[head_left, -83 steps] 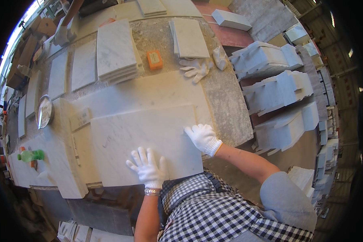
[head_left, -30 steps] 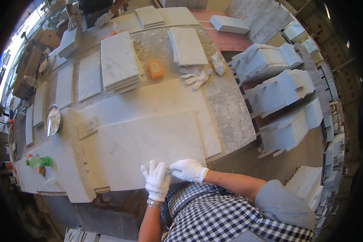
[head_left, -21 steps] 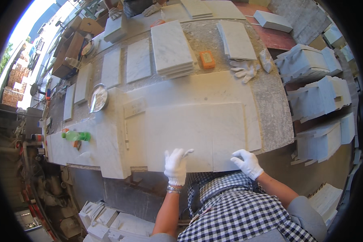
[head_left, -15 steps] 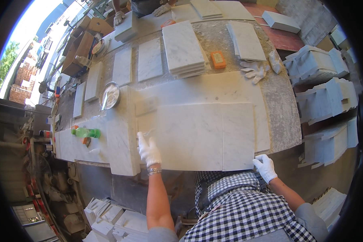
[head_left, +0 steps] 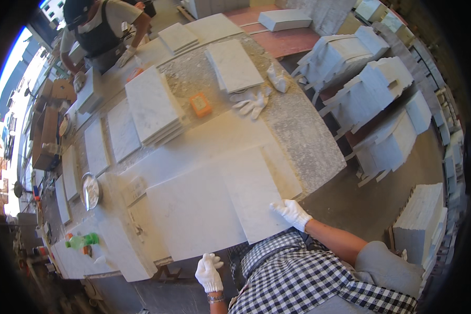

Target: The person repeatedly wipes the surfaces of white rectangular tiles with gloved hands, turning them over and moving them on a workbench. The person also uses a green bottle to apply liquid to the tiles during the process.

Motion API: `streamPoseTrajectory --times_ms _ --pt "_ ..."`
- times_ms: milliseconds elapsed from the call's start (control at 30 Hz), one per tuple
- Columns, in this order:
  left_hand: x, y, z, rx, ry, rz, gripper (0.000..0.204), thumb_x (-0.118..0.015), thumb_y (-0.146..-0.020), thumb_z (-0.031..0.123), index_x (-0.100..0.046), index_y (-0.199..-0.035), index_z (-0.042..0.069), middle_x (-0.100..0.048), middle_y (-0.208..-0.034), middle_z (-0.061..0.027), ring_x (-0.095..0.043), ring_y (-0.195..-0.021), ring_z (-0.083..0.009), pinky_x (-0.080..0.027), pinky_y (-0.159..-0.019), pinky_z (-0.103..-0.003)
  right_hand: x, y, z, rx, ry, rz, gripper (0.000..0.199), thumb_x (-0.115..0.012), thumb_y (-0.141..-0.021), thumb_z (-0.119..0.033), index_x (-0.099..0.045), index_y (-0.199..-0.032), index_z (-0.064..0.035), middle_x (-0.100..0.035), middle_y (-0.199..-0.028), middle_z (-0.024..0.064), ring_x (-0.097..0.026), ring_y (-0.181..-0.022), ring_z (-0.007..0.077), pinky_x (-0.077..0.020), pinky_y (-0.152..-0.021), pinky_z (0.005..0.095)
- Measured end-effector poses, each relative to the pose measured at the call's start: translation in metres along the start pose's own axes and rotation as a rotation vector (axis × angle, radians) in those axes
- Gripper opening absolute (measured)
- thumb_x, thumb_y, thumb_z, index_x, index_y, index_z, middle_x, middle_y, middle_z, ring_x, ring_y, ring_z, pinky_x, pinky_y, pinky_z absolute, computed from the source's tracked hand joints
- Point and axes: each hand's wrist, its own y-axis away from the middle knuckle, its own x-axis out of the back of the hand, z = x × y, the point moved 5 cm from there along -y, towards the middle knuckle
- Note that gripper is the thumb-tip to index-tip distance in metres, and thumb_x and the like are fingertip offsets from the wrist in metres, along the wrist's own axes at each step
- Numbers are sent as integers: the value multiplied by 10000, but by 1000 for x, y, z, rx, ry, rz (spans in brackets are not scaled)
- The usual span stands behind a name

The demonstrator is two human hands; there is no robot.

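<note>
Looking down on a big white marble slab (head_left: 214,201) lying flat on the workbench (head_left: 298,131), long axis running left-right across the near edge, overhanging the bench front slightly. Right hand (head_left: 293,213), white-gloved, resting at the slab's near right corner, fingers spread over the edge; touching it, not clearly clamping, so grip there can't be called shut. Left hand (head_left: 209,272), also gloved, hanging loosely curled below the slab's near edge, clear of it, holding nothing. Slab lying up and away from both hands; right hand being the nearer one and already on it, left hand sitting just under the near edge, left of the slab's middle. A second, narrower slab (head_left: 254,191) appearing to lie on the right part of the big one, seam running front to back; hard to tell whether stacked or butted. Beyond the slab: stack of square tiles (head_left: 152,107), orange block (head_left: 200,103), spare pair of gloves (head_left: 254,102), another tile stack (head_left: 234,65). Left of the slab: round metal dish (head_left: 90,191), green bottle (head_left: 81,240). Another person (head_left: 102,31) bending over the bench's far left end. Right of the slab, off the bench: racks of white stone blocks (head_left: 382,110).
</note>
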Motion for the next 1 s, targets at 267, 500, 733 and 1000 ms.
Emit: streamPoseTrajectory --times_ms 267,500,733,1000 --pt "-27 -5 -89 665 174 -430 516 -433 -1035 526 -544 -1433 216 -418 -1579 -38 -481 -1370 -317 -333 -1129 -593 32 -5 10 98 -199 76 465 -730 -943 -452 -734 -988 11 -699 -880 4 -607 -797 78 -520 -716 272" --pt "-37 -17 -87 434 137 -424 541 -400 -1023 529 -511 -1454 222 -406 -1593 -9 -389 -1456 -276 -195 -1203 -591 170 -12 41 253 -168 284 539 -733 -909 -550 -718 -879 -12 -628 -765 -54 -525 -715 47 -457 -610 257" --pt "-74 -8 -53 -812 -1657 -483 422 -406 -1018 395 -551 -1387 251 -502 -1526 27 -376 -1468 -237 -91 -1225 -632 252 -46 43 76 452 313 614 -629 -923 -600 -743 -900 3 -727 -825 97 -669 -758 207 -520 -677 388" --pt "-82 -8 -57 -947 -1952 -341 433 -365 -1047 353 -472 -1460 284 -399 -1611 50 -272 -1527 -219 -101 -1240 -611 238 -18 -17 -298 1065 382 738 -513 -895 -710 -786 -985 -30 -749 -1012 204 -728 -950 344 -560 -795 450"
